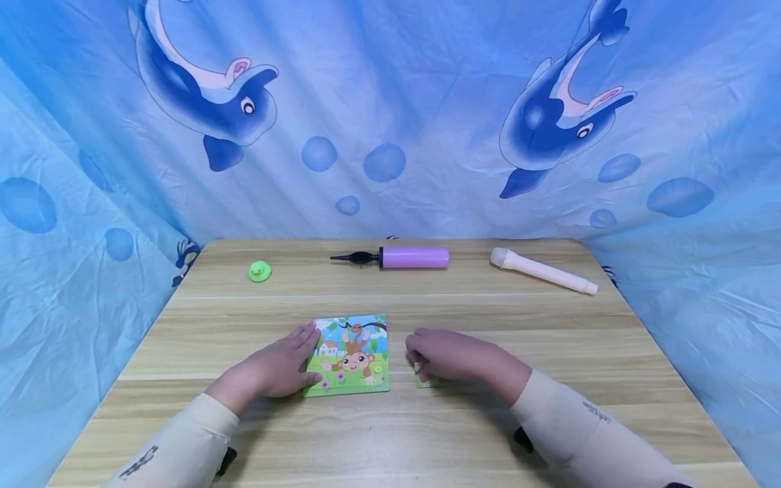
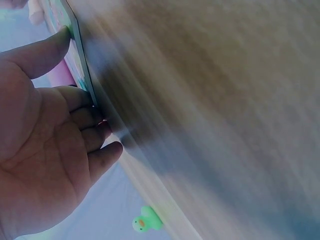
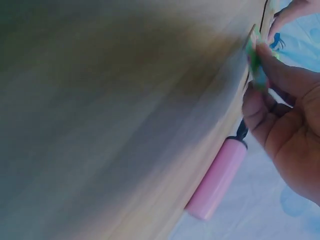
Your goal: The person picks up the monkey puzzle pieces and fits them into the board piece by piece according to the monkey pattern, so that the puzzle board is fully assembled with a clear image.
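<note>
A square jigsaw puzzle (image 1: 354, 366) with a cartoon monkey lies on the wooden table, left of the middle. My left hand (image 1: 277, 366) rests along its left side, thumb on the picture near the front corner and fingers at the far left corner. In the left wrist view the thumb presses the puzzle's surface (image 2: 75, 47), and the fingertips sit at its edge. To the right of the puzzle, my right hand (image 1: 448, 356) pinches a small green puzzle piece (image 3: 256, 57) between thumb and fingers, low over the table; the hand covers most of it in the head view.
Along the table's (image 1: 372, 447) far edge stand a green toy duck (image 1: 259, 271) at left, a purple hand pump (image 1: 415, 257) with a black nozzle in the middle, and a white toy microphone (image 1: 543, 270) at right. Blue dolphin-print curtains (image 1: 390, 102) enclose the back and sides.
</note>
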A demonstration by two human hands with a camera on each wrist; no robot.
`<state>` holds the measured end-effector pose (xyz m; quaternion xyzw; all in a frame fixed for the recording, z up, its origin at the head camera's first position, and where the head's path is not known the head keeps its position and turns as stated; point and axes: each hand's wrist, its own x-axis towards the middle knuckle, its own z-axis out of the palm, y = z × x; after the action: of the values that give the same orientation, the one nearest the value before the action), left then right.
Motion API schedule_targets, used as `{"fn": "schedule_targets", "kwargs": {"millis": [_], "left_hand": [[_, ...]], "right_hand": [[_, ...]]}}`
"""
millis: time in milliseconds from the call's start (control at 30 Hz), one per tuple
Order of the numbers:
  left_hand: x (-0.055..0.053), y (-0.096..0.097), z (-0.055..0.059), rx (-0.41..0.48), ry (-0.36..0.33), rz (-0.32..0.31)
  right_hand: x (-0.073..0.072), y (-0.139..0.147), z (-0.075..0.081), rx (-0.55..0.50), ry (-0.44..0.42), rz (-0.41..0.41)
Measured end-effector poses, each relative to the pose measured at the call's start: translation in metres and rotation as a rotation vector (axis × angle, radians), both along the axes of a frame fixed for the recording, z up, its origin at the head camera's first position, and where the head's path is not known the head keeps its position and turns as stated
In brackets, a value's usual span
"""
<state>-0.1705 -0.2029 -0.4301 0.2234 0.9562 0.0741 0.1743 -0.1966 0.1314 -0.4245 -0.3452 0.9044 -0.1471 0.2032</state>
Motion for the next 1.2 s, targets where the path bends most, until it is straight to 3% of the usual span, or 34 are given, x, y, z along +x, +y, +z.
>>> {"fn": "schedule_targets", "kwargs": {"millis": [133, 367, 633, 967, 1200], "left_hand": [[0.000, 0.000, 0.000, 0.002, -0.004, -0.004], [0.000, 0.000, 0.000, 0.008, -0.008, 0.002], [0.002, 0.001, 0.002, 0.012, -0.018, 0.017], [0.001, 0.000, -0.001, -0.003, -0.012, 0.005], [0.001, 0.001, -0.001, -0.005, -0.010, 0.001]], "right_hand": [[-0.008, -0.019, 0.004, -0.061, -0.061, 0.015], [-0.016, -0.051, 0.006, -0.132, -0.047, 0.091], [-0.013, -0.078, -0.004, -0.064, 0.043, 0.098], [-0.009, -0.083, -0.019, 0.055, 0.310, 0.145], [-0.003, -0.079, -0.014, 0.095, 0.333, 0.157]]}}
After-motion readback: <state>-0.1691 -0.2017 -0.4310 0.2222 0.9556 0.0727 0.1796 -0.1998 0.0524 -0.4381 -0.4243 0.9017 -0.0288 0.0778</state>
